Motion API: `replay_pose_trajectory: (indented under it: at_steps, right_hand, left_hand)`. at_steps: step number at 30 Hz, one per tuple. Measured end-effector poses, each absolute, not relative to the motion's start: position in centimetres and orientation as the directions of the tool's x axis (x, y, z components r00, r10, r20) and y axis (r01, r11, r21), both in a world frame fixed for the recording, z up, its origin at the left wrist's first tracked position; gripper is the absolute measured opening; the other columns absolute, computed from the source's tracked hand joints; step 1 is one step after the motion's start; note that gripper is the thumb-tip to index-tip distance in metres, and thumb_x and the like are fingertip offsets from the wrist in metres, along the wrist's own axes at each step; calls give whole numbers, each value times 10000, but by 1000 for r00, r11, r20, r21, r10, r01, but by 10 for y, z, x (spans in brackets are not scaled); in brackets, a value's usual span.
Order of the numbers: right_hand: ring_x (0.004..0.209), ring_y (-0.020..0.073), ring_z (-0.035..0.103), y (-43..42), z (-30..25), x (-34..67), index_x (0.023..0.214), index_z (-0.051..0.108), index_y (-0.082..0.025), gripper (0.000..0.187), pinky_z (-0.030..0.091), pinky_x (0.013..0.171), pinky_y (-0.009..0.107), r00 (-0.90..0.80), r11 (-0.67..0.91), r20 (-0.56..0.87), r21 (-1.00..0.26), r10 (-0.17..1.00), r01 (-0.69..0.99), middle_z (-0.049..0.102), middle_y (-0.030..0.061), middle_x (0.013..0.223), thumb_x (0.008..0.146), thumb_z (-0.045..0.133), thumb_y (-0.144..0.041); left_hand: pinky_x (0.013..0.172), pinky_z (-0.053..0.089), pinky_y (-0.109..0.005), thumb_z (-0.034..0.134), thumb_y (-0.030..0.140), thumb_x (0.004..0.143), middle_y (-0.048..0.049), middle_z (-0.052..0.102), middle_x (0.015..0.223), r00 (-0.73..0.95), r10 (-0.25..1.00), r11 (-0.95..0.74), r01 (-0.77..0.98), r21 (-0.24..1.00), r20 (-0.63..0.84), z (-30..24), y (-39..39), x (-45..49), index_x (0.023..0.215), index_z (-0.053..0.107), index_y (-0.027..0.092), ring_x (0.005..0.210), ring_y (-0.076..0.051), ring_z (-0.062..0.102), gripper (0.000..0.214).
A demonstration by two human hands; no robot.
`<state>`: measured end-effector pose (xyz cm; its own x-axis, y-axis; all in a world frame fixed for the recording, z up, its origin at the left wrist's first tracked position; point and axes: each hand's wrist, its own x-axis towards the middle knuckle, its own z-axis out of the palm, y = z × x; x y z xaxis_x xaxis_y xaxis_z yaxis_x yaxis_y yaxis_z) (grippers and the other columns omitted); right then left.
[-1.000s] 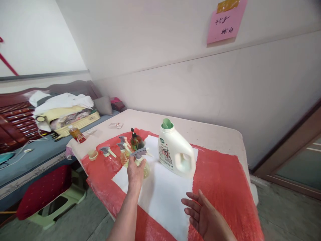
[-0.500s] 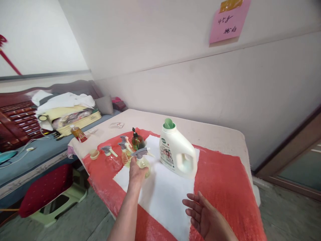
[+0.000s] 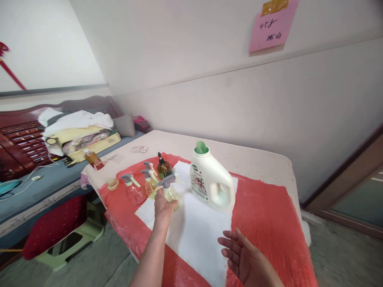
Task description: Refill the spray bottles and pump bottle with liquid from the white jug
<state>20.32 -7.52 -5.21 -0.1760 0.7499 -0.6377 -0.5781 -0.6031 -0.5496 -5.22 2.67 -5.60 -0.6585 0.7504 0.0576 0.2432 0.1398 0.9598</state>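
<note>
A trigger spray bottle (image 3: 172,194) of pale yellow liquid, its grey head level with the jug's lower half, is at the left part of a white sheet (image 3: 197,235); whether its base rests there I cannot tell. The left hand (image 3: 164,205) is closed around it, thumb towards the camera. Just behind stand a dark pump bottle (image 3: 164,170) and more yellow-filled spray bottles (image 3: 150,189), overlapping one another; a clear spray bottle (image 3: 135,194) and a round beige lid (image 3: 112,184) lie further left. To the right stands a white detergent jug (image 3: 199,191) — uncapped, a green spout (image 3: 201,147) in its neck. The right hand (image 3: 241,255) is empty, fingers loosely spread, near the sheet's right edge — well apart from the jug. Everything sits on a red cover (image 3: 263,215) spread over a pale-topped table (image 3: 254,159).
</note>
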Motion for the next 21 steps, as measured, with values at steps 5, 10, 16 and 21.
replay_pose_trajectory:
  at_steps: [5, 10, 16, 21]
  right_hand:
    - [664, 125, 642, -75, -52, 204, 980, 594, -179, 377, 468, 601, 227, -187, -604, -640, -531, 746, -595, 740, 57, 871, 752, 717, -453]
    - [668, 129, 646, -74, -54, 204, 1010, 576, -178, 409, 464, 611, 233, -185, -611, -648, -527, 739, -590, 742, 61, 886, 748, 716, -460]
    - [651, 125, 646, -73, -57, 205, 1005, 566, -182, 376, 455, 597, 229, -198, -611, -647, -510, 736, -606, 742, 49, 853, 766, 709, -435]
    - [656, 125, 645, -74, -57, 205, 1004, 571, -177, 391, 459, 604, 229, -195, -606, -642, -515, 741, -607, 742, 54, 865, 769, 703, -461]
  left_hand:
    - [893, 393, -439, 828, 280, 507, -115, 532, 1107, -700, 712, 304, 387, 870, 62, -55, 28, -46, 1028, 484, 236, 1116, -357, 523, 626]
    - [927, 415, -481, 760, 400, 652, -169, 465, 1220, -737, 673, 446, 471, 761, 62, -49, 27, -36, 1143, 397, 217, 1190, -362, 490, 638]
    - [899, 445, -470, 748, 478, 665, -174, 435, 1219, -748, 661, 493, 486, 722, 52, -46, 27, -32, 1162, 338, 213, 1156, -351, 514, 697]
    - [922, 436, -466, 826, 424, 571, -110, 415, 1171, -791, 605, 407, 404, 819, 90, -34, 18, -34, 1076, 327, 248, 1143, -315, 489, 731]
